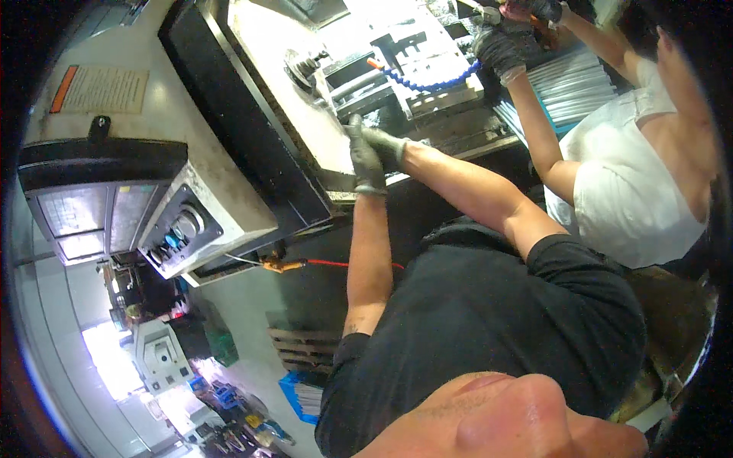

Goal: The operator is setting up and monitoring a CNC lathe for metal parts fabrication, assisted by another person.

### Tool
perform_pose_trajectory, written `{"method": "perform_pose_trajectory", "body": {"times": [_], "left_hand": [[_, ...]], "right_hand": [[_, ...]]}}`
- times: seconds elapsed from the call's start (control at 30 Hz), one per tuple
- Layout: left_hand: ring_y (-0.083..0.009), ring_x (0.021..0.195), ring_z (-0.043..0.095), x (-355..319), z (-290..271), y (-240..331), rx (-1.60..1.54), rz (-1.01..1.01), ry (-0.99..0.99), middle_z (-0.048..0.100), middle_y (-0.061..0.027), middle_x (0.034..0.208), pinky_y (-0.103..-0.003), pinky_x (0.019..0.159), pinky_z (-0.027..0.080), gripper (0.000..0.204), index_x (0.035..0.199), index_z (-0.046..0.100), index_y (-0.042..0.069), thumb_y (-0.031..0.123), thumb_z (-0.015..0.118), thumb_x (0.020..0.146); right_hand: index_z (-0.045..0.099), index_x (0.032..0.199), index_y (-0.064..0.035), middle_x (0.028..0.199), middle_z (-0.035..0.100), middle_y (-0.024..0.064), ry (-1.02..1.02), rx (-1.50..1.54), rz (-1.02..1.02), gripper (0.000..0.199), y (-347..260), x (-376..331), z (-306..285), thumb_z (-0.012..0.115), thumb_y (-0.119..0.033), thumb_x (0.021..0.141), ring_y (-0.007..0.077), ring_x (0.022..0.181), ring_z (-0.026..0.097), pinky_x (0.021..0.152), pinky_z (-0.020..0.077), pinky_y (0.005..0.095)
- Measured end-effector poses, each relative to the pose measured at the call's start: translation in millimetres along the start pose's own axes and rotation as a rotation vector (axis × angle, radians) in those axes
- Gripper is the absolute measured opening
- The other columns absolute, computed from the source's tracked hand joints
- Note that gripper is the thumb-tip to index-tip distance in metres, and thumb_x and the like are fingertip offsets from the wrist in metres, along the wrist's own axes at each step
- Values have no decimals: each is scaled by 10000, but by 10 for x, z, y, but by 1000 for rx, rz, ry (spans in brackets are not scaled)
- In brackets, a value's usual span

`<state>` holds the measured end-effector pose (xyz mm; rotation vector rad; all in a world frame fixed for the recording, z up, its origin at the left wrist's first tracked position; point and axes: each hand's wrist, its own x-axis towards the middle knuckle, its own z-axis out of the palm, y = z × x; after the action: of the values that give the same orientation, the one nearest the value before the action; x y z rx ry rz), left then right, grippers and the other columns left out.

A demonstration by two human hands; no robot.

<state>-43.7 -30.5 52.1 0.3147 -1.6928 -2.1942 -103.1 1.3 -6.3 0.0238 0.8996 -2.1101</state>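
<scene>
My left hand [365, 162], in a dark work glove, reaches over the front edge of a machine's open work area. Right beside it, touching, is my gloved right hand [387, 148]. The fingers of both look curled together, and whatever lies in them is hidden. Just beyond the fingertips runs a metal cylinder [357, 85]. A round metal chuck-like fitting [303, 70] sits on the pale inner wall to the left. A blue segmented coolant hose [435, 84] with an orange nozzle curves past on the right.
At the right, a co-worker in a white top works with dark-gloved hands [500, 55] near a stack of metal tubes [569, 85]. A control panel [183, 223] juts out at left. Below it hangs an orange air gun [281, 265] on a red hose. A pallet [304, 347] lies on the floor.
</scene>
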Motion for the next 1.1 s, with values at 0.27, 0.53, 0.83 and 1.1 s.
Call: {"method": "perform_pose_trajectory", "body": {"times": [0.27, 0.53, 0.83, 1.1], "left_hand": [[-253, 1442, 377, -169, -406, -499, -376, -93, -174, 424, -101, 1562, -401, 1211, 261, 675, 1553, 360, 74, 547, 368, 1071], [-311, 1437, 389, -654, -4, 962, 259, 206, -66, 409, -179, 1538, -458, 1193, 286, 575, 1511, 367, -12, 371, 435, 1088], [-205, 723, 621, -1132, -329, 1504, 813, 935, 45, 668, -111, 840, -316, 636, 512, 294, 1073, 693, -43, 218, 561, 1039], [-209, 682, 657, -974, -741, 1159, 810, 877, 67, 670, -125, 816, -307, 617, 516, 288, 1016, 692, -48, 201, 549, 1040]], "right_hand": [[431, 1498, 17, 1522, 471, 198, 43, -720, -524, 852, -562, -459, 572, 313, -683, 1027, 269, 1418, 417, 1175, 298, 417], [498, 1431, 13, 1491, 490, 245, 161, -953, -286, 721, -76, -555, 128, 323, -579, 1058, 361, 1415, 439, 1162, 343, 406], [422, 1494, 20, 1529, 471, 182, -69, -513, -751, 665, -759, -557, 859, 404, -493, 1072, 279, 1409, 460, 1173, 348, 389], [446, 1466, 35, 1479, 514, 167, -102, 35, -948, 657, -1752, -1255, 952, 433, -489, 1070, 286, 1364, 508, 1137, 405, 423]]}}
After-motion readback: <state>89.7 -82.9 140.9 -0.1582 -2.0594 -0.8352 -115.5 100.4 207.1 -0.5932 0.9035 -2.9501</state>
